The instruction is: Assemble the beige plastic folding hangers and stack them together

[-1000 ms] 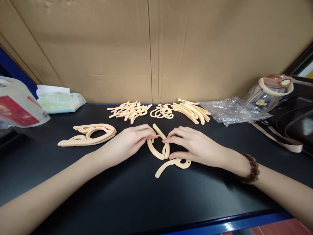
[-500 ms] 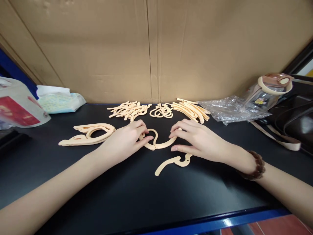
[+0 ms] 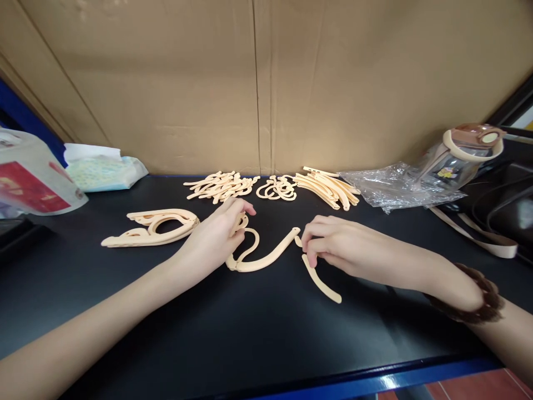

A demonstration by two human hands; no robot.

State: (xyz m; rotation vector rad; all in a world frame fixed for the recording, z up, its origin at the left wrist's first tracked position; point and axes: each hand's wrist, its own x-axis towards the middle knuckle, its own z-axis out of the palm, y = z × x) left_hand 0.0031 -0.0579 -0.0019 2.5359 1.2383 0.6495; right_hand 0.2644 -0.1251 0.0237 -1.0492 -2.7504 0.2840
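Note:
A partly joined beige folding clothes hanger (image 3: 268, 261) lies on the black table, with a curved hook (image 3: 255, 244) between its arms. My left hand (image 3: 222, 228) is closed on its left part, whose end with a hole shows between thumb and index finger. At the right, my right hand (image 3: 337, 244) has its fingers curled on a separate hanger arm piece (image 3: 322, 283); the upper part of that piece is hidden by the fingers. The free end of the joined hanger's right arm comes close to my right fingertips.
Folded hangers (image 3: 150, 240) lie at left. Along the cardboard wall (image 3: 187, 83) are piles of small connector pieces (image 3: 220, 186), hooks (image 3: 277, 189) and curved arms (image 3: 327, 186). Plastic wrap (image 3: 387, 186), a bottle (image 3: 453, 158), a tissue pack (image 3: 104, 172) and a white container (image 3: 37, 172) stand around.
The joined hanger has shifted left and nearer to me with my left hand. My right hand has left its right arm and taken hold of the separate piece, turning it.

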